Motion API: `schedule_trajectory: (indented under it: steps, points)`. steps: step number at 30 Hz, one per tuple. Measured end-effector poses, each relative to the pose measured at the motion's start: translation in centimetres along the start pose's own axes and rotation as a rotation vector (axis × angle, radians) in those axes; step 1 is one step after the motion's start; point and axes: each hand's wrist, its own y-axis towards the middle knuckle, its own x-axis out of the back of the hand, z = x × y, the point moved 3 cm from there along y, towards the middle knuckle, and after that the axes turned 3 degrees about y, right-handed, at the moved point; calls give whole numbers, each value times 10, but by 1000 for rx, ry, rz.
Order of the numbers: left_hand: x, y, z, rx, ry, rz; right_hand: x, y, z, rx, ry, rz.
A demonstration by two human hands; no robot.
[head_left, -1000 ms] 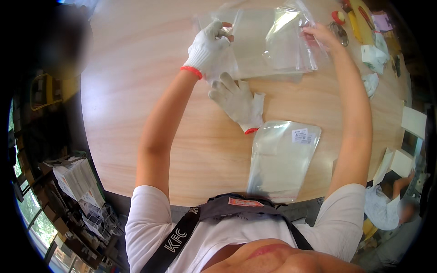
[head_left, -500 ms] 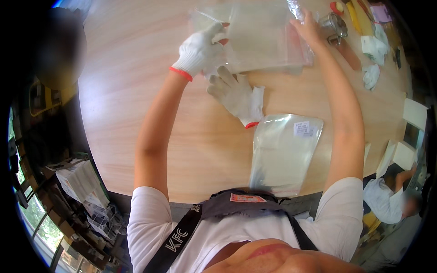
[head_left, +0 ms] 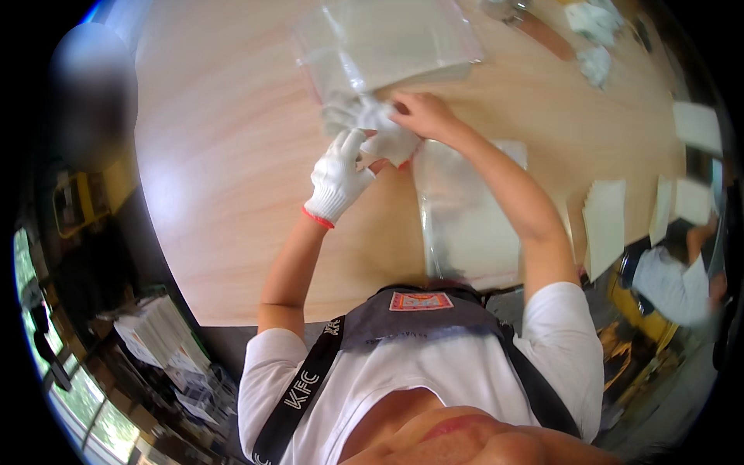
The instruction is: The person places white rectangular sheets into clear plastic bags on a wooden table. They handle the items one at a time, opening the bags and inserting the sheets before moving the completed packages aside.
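My left hand (head_left: 341, 177) wears a white knitted glove with a red-edged cuff and bare fingertips. Its thumb and fingers are apart, curved toward a second white glove (head_left: 387, 139) at the middle of the table. My right hand (head_left: 425, 118) is bare and closed on that loose glove, near its red-trimmed cuff. The loose glove is partly smeared by motion. Just beyond both hands lies a stack of clear plastic bags (head_left: 403, 46). Another clear plastic bag (head_left: 473, 225) lies flat nearer me, partly under my right forearm.
The wooden table (head_left: 217, 217) spreads around me. At its far right are a brown strip (head_left: 546, 37), a metal container (head_left: 500, 9) and crumpled white cloths (head_left: 594, 66). Pale sheets (head_left: 604, 225) stand at the right edge. A person (head_left: 670, 283) sits beyond.
Both hands have drawn back from the stack of clear bags toward me. My right hand has let go of the bags and taken hold of the loose glove.
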Motion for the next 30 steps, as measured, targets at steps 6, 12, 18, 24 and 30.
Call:
schedule_trajectory:
  steps: [6,12,18,24,30]
  points:
    - [7,-46,-10,-180,114,-280,-15,-56,85,-18,727,-333]
    - [15,-106,-58,-447,-63,-224,-17,-135,106,-144,1335,-335]
    - [5,-144,-77,-225,-526,-1,-8,-201,126,39,1358,-248]
    - [-3,-165,-91,-256,-531,-15,-8,-261,132,109,858,-446]
    - [2,-158,-107,-170,-274,-89,18,-313,153,408,515,-733]
